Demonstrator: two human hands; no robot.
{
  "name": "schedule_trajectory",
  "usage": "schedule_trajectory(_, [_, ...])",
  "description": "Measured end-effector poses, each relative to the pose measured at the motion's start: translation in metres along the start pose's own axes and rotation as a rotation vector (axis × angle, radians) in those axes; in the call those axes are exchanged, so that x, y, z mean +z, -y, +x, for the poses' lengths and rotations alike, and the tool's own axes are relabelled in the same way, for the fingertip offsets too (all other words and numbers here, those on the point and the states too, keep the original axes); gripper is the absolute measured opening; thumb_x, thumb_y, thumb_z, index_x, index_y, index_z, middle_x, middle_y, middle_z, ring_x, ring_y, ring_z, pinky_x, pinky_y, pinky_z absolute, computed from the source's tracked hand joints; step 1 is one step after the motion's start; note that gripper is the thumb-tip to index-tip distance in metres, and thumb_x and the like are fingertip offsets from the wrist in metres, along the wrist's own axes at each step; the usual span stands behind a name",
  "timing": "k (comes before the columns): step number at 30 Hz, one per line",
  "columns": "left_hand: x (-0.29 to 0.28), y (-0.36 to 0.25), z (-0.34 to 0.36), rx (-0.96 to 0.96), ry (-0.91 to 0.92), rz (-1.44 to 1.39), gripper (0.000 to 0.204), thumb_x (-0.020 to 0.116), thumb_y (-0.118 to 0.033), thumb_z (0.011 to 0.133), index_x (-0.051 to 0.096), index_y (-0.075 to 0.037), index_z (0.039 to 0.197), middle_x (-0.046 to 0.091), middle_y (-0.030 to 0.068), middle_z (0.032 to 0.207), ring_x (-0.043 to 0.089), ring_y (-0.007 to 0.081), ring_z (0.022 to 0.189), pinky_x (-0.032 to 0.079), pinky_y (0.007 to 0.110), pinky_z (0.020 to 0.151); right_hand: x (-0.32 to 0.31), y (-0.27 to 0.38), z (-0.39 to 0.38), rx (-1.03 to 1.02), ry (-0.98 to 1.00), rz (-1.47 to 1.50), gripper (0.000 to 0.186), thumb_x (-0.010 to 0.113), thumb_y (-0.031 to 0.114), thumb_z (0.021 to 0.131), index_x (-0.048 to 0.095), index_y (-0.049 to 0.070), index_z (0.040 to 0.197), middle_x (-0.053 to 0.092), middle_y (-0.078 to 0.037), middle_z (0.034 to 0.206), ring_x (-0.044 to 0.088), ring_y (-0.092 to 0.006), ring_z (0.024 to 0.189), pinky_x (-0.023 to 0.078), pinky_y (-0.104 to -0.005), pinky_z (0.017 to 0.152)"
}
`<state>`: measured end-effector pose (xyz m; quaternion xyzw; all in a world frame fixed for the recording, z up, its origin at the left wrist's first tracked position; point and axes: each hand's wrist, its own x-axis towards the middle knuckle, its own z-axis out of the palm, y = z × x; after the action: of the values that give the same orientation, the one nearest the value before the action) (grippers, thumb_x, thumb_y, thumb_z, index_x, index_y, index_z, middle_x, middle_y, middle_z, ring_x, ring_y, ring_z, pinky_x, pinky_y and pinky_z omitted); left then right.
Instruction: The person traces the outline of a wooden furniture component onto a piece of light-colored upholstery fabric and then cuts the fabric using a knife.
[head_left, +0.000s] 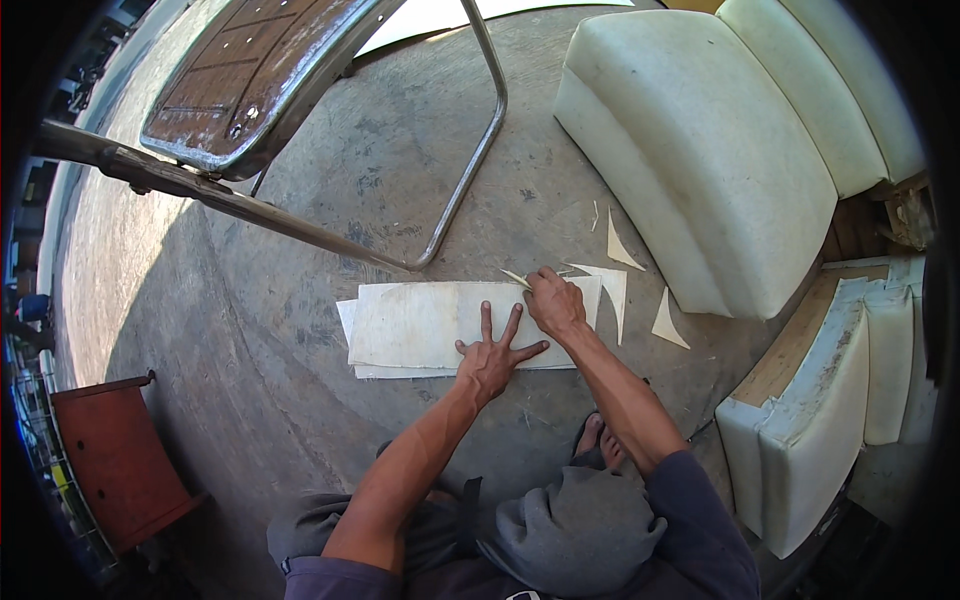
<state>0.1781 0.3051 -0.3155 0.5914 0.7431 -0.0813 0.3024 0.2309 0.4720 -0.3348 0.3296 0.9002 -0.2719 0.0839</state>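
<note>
Cream-white sheets (410, 325) lie stacked on the concrete floor, their left edges not quite lined up. My left hand (487, 362) presses flat on the top sheet with its fingers spread. At the far edge of the stack, toward its right end, my right hand (556, 303) is closed; whatever its fingers grip is hidden. A thin cream sliver (515, 278) sticks out just left of those fingers. Curved offcuts lie close by: one piece (612, 290) beside the stack's right end, a triangular piece (622, 245) beyond it, and another triangle (668, 322) to the right.
A cream padded seat (710, 150) stands at far right, and another cream upholstered piece (815, 440) with exposed wood is nearer. A metal-framed chair with a worn brown panel (240, 80) and bent tube leg (470, 185) fills the far left. A reddish-brown stool (120, 460) stands left.
</note>
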Motion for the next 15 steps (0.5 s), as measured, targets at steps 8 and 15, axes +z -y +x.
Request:
schedule_trajectory(8, [-0.011, -0.005, 0.002, 0.013, 0.069, -0.022, 0.085, 0.052, -0.001, 0.096, 0.031, -0.06, 0.153, 0.0, 0.0079, 0.174, 0.0, 0.062, 0.15, 0.056, 0.072, 0.093, -0.014, -0.022, 0.045, -0.091, 0.291, -0.03, 0.028, 0.063, 0.023, 0.091, 0.069, -0.002, 0.104, 0.069, -0.028, 0.105, 0.067, -0.046, 0.102, 0.053, -0.0516, 0.089])
schedule_trajectory(15, [-0.005, -0.005, 0.001, 0.019, 0.043, 0.006, 0.085, 0.053, -0.002, 0.095, 0.031, -0.06, 0.153, 0.0, 0.0081, 0.174, 0.0, 0.0629, 0.15, 0.056, 0.072, 0.093, -0.033, -0.011, 0.027, -0.011, -0.365, 0.343, 0.026, 0.065, 0.022, 0.092, 0.071, -0.001, 0.105, 0.072, -0.025, 0.101, 0.068, -0.0431, 0.1, 0.053, -0.0484, 0.089])
